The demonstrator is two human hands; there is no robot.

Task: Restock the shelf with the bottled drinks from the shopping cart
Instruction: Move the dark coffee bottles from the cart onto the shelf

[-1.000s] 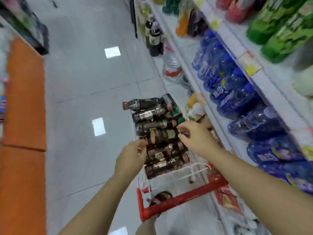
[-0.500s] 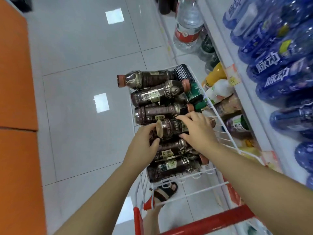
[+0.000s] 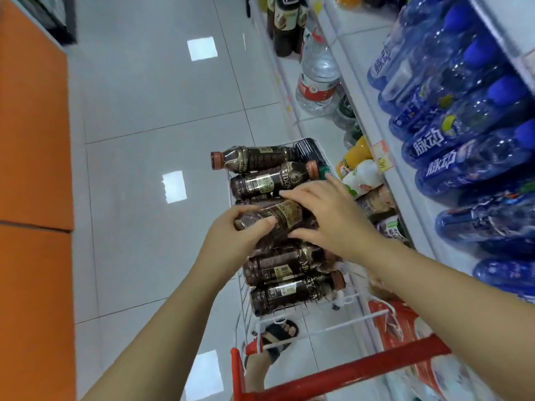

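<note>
Several dark brown coffee bottles lie sideways in the white wire shopping cart (image 3: pixel 318 325), which has a red handle. My left hand (image 3: pixel 231 235) is wrapped around the base end of one coffee bottle (image 3: pixel 278 214), raised slightly above the pile. My right hand (image 3: pixel 327 215) lies over the same bottle's cap end with fingers spread, and hides the cap. Other bottles lie farther up (image 3: pixel 260 159) and nearer me (image 3: pixel 292 293). The shelf (image 3: pixel 411 180) runs along the right.
Blue drink bottles (image 3: pixel 451 157) fill the upper right shelf. Lower down stand a large water bottle (image 3: pixel 317 79), dark bottles (image 3: pixel 286 27), and orange and white drinks (image 3: pixel 359 169). An orange counter (image 3: pixel 31 140) borders the left. My sandalled foot (image 3: pixel 279 332) shows under the cart.
The view has tilted down toward the cart. Both hands have closed around one coffee bottle and raised it slightly off the pile.
</note>
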